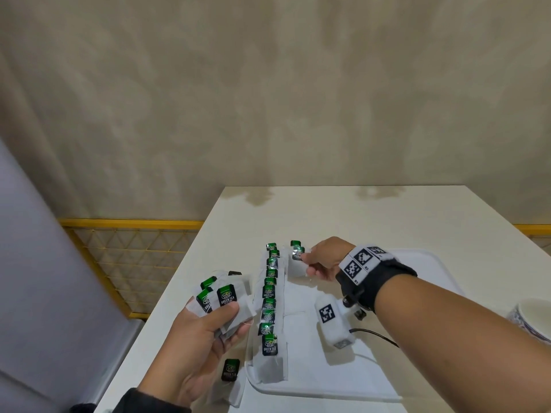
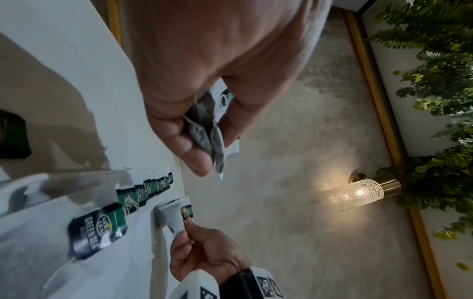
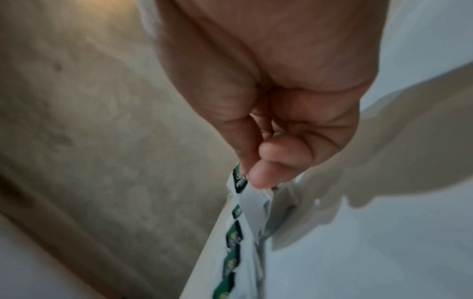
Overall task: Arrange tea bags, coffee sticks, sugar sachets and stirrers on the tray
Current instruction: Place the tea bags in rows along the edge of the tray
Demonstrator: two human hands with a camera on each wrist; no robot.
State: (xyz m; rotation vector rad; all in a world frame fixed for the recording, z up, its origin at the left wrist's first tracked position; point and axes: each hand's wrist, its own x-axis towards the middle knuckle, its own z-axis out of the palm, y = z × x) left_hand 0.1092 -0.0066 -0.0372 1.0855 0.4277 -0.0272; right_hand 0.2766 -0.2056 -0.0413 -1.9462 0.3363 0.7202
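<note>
Right hand [image 1: 323, 259]: pinching one tea bag [image 1: 297, 260] at far end of overlapping tea-bag row [image 1: 269, 305] along tray [image 1: 328, 380] left edge. Left hand [image 1: 205, 332]: gripping fanned bundle of tea bags [image 1: 225, 299] above surface [image 1: 357, 216], left of row.

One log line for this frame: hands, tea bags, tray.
left hand: holds tea bag bunch | right hand: pinches tea bag at far end of row | tray: one row

A black wrist strap [image 1: 383, 281] carries white marker-printed blocks [image 1: 362, 259]; a black cable [image 1: 375, 335] trails below, and a dark sleeve [image 1: 131, 402] covers the other forearm.
</note>
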